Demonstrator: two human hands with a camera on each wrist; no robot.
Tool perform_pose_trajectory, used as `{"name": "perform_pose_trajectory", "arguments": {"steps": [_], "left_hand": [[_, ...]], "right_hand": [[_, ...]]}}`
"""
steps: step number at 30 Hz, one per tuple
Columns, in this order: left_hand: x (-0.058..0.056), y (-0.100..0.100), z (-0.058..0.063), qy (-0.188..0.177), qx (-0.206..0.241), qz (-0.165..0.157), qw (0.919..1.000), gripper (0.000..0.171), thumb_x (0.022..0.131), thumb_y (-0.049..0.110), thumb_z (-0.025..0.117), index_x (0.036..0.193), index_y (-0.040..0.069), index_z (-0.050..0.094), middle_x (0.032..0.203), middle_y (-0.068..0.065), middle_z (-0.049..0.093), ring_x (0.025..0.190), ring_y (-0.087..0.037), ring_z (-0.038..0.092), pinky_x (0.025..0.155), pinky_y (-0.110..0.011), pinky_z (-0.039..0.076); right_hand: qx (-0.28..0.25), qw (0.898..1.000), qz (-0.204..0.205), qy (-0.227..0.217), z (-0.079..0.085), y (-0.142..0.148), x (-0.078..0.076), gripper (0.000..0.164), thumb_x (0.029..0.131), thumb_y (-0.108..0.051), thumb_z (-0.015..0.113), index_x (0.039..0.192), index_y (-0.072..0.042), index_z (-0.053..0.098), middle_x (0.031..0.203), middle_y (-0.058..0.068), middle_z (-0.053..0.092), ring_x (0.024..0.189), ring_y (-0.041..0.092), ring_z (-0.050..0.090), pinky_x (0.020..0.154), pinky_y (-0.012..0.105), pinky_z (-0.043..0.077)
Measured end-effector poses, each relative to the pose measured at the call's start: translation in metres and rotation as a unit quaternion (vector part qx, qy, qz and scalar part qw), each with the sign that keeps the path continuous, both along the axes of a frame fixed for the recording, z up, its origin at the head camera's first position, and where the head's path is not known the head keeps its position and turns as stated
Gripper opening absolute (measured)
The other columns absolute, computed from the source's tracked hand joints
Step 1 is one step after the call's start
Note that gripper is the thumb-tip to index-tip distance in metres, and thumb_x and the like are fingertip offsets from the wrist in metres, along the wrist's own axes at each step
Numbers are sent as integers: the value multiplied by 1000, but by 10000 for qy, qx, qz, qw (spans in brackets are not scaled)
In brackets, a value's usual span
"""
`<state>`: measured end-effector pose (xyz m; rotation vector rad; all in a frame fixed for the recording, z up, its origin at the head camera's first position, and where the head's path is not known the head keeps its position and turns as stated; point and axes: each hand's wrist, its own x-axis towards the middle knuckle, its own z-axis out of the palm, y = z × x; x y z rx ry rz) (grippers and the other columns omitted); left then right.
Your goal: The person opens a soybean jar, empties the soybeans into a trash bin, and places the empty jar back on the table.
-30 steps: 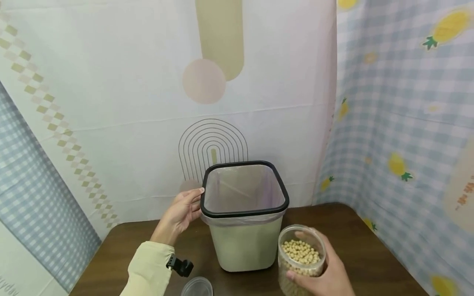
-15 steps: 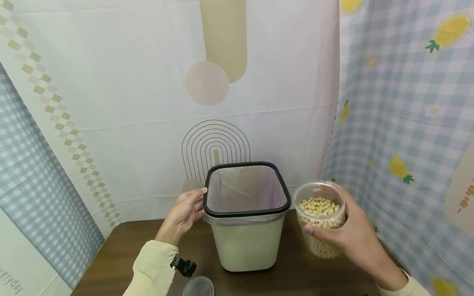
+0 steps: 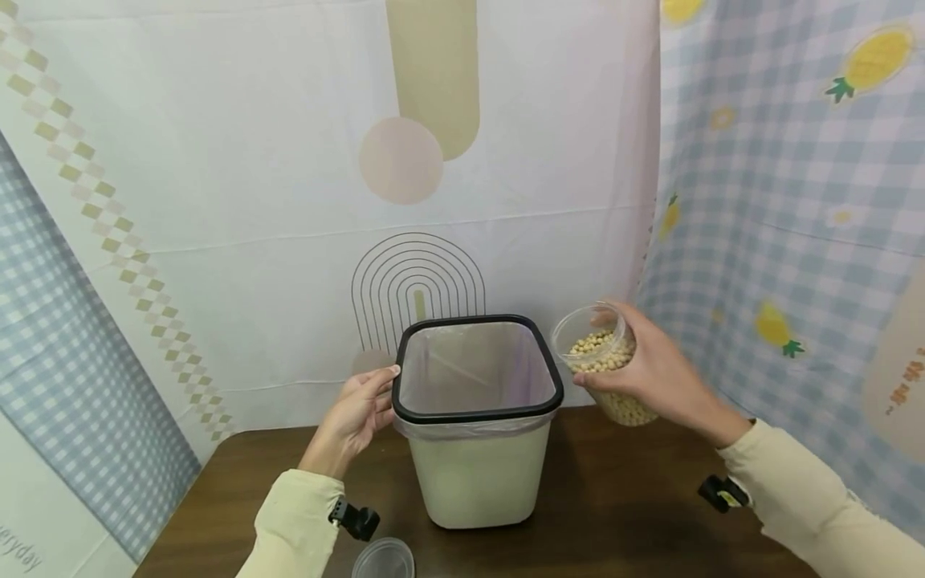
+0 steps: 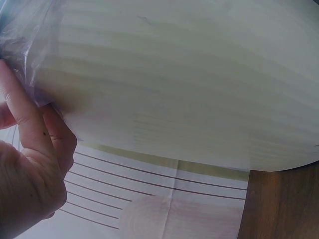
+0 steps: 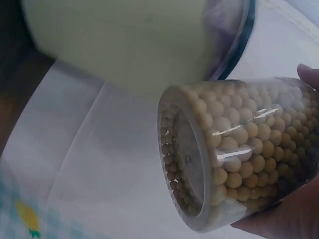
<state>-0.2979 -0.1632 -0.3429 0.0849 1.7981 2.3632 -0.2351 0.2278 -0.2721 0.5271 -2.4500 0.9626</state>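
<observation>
A cream trash bin point(image 3: 477, 482) with a black rim and a translucent liner bag point(image 3: 477, 369) stands upright on the table. My left hand point(image 3: 354, 413) holds the bin's left rim; the left wrist view shows fingers at the liner's edge point(image 4: 32, 55). On the other side, my right hand point(image 3: 661, 369) grips a clear plastic jar point(image 3: 625, 405), its open mouth tilted left beside the bin's right rim. Round pale yellow beans point(image 3: 596, 349) fill much of the jar. In the right wrist view the jar's base point(image 5: 184, 159) faces the camera, with beans inside.
A clear round lid point(image 3: 385, 559) lies on the brown table point(image 3: 621, 498) in front of the bin, cut off by the frame's bottom. Behind stands a white printed cloth point(image 3: 289, 321); a blue checked cloth point(image 3: 780, 265) hangs on the right.
My right hand has raised the jar from the bin's front right to beside its right rim and tipped it leftward. The left hand stays at the rim.
</observation>
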Motion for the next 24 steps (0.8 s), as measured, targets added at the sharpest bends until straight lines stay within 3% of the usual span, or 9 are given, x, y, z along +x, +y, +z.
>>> {"name": "perform_pose_trajectory", "arguments": {"steps": [5,12,16,24], "left_hand": [[-1,0,0,-3,-12,24,10000,45,110,17,53,144,-10,41,112,-6,60,71,-5,68,59,-14,57],[0,-1,0,-27,-10,6,10000,46,110,17,53,145,-10,40,113,-6,59,71,-5,67,59,-14,56],[0,-2,-1,-23,-10,-16,10000,50,111,18,53,149,-11,38,115,-7,59,72,-4,66,59,-13,56],[-1,1,-1,3,26,57,10000,42,110,17,54,141,-9,44,109,-6,60,72,-6,66,58,-14,56]], "right_hand": [[534,9982,231,166,1,1,-20,94,72,-32,99,148,-4,50,132,16,63,109,29,66,92,44,56],[1270,9895,572,374,3,2,-37,100,70,-24,99,151,4,47,134,22,61,122,39,60,102,59,52],[1710,9833,551,300,7,0,-42,104,68,-23,98,153,3,45,144,23,57,131,42,55,109,63,47],[2337,9712,433,190,21,-3,-45,108,68,-28,98,156,-1,43,144,21,58,130,42,57,104,63,51]]}}
